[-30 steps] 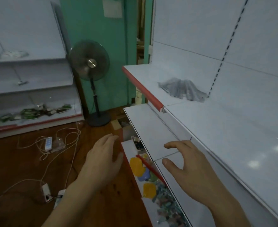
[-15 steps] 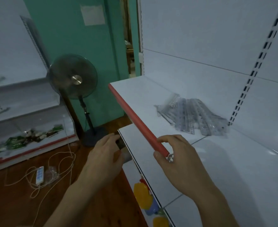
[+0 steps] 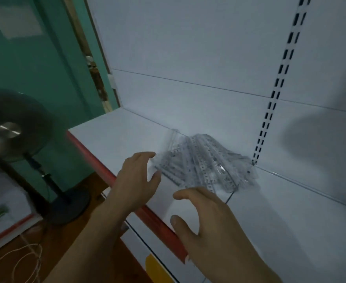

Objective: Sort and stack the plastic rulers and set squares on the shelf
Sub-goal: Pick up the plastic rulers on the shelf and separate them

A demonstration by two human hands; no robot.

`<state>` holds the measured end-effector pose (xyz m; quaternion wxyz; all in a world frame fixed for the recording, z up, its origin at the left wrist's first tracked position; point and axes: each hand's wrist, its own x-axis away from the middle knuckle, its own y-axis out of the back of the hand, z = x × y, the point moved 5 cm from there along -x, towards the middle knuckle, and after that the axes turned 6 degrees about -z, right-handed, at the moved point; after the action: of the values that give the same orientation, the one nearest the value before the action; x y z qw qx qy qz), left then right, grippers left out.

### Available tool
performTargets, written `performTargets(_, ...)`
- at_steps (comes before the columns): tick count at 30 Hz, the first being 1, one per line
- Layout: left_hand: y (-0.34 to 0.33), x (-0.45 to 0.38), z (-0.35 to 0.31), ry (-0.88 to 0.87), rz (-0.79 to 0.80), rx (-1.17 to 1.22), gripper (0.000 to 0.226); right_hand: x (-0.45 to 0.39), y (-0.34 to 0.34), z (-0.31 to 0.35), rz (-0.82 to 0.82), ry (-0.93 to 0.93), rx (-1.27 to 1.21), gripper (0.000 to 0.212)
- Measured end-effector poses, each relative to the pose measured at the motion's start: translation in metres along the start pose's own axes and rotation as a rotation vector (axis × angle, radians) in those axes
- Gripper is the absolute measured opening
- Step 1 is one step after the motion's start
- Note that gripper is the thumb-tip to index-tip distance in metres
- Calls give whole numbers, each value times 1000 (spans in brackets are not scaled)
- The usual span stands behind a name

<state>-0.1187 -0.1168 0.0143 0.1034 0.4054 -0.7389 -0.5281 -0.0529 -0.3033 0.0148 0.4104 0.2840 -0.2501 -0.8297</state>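
clear plastic rulers and set squares (image 3: pixel 200 166) fanned loosely on white shelf (image 3: pixel 111 137), against its back wall. left hand (image 3: pixel 136 180) and right hand (image 3: pixel 206 219) just before pile, fingers apart, gripping nothing. likely light, thin, slippery; best pinched by edges.

pedestal fan (image 3: pixel 9 129) left | teal wall (image 3: pixel 45 68); white cable (image 3: pixel 25 258) on floor

A shop interior is indicated: white gondola shelving (image 3: pixel 115 135) with red edge strip (image 3: pixel 98 160), slotted upright (image 3: pixel 278 88), clear rulers (image 3: pixel 200 160) laid out as stock.
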Motion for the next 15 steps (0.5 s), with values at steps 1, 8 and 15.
performTargets(1, -5, -15, 0, -32, 20, 23, 55, -6, 0, -7, -24, -30, 9, 33)
performTargets(8, -51, -108, 13, -63, 220, 43, 70, -60, 4, -26, -241, -227, 188, 35)
performTargets(15, -67, -162, 32, -160, 450, 152, 87, -105, -23, -39, -219, -522, 466, 50)
